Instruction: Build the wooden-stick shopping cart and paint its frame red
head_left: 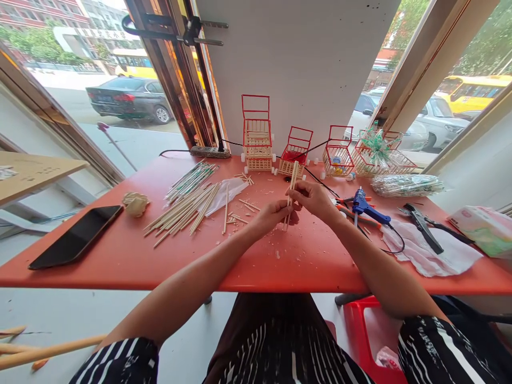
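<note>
Both hands meet over the middle of the red table (256, 266), closed around a few thin wooden sticks (294, 175) held nearly upright. My left hand (277, 212) grips their lower part. Higher up, the fingers of my right hand (310, 196) pinch the same sticks. How many there are is hard to make out. To the left lies a spread of loose wooden sticks (188, 210), beside wrapped sticks (194, 178). Short cut pieces (238, 218) and crumbs are scattered near my left hand. Small stick-built carts (258, 144) with red frames and white wheels stand behind the hands.
On the right are a blue glue gun (366, 208) with its cord, pliers (424, 229) on a white cloth (440, 258), and a packet of wrapped sticks (408, 185). A black phone (78, 237) and a power strip (210, 152) occupy the left. A red stool (360, 330) is below.
</note>
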A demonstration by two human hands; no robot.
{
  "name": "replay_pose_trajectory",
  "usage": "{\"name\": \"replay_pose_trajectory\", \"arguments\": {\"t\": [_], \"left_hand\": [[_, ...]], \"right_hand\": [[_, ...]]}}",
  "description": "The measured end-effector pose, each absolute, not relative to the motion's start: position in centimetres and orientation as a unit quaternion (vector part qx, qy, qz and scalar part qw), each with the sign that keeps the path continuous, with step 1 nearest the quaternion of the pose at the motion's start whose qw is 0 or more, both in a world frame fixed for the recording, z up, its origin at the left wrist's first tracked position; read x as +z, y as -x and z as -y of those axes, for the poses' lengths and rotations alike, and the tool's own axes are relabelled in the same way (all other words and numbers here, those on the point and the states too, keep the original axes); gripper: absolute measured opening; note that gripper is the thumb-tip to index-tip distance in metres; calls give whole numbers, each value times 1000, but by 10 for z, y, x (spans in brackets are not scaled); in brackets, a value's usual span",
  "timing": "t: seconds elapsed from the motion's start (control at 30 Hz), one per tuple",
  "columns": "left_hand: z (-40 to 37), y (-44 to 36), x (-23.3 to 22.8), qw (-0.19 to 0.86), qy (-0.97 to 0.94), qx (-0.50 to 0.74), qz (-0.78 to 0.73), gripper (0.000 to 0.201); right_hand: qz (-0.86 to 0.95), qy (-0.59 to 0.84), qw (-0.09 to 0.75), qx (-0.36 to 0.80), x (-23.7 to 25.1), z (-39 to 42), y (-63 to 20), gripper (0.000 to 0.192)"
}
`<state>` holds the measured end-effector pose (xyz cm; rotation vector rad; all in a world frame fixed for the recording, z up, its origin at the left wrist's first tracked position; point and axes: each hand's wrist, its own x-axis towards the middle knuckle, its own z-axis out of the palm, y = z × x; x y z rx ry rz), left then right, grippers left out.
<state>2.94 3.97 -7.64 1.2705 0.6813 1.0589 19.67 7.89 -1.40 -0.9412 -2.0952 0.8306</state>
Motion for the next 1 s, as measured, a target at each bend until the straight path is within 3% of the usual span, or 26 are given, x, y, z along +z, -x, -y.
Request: {"name": "replay_pose_trajectory", "arguments": {"t": [0.17, 0.33, 0.63, 0.83, 1.0], "left_hand": [[-33, -29, -71, 655, -530, 446, -302, 60], [-27, -25, -62, 686, -496, 447, -288, 53], [-23, -25, -56, 673, -476, 452, -341, 18], [-20, -27, -46, 654, -461, 469, -374, 25], [-20, -26, -42, 637, -473, 452, -408, 26]], "right_hand": [[785, 368, 340, 365, -12, -79, -199, 50], [732, 362, 392, 423, -10, -86, -206, 54], [725, 380, 410, 403, -19, -86, -199, 52], [704, 373, 425, 430, -18, -90, -203, 59], [661, 400, 505, 385, -7, -101, -223, 57]]}}
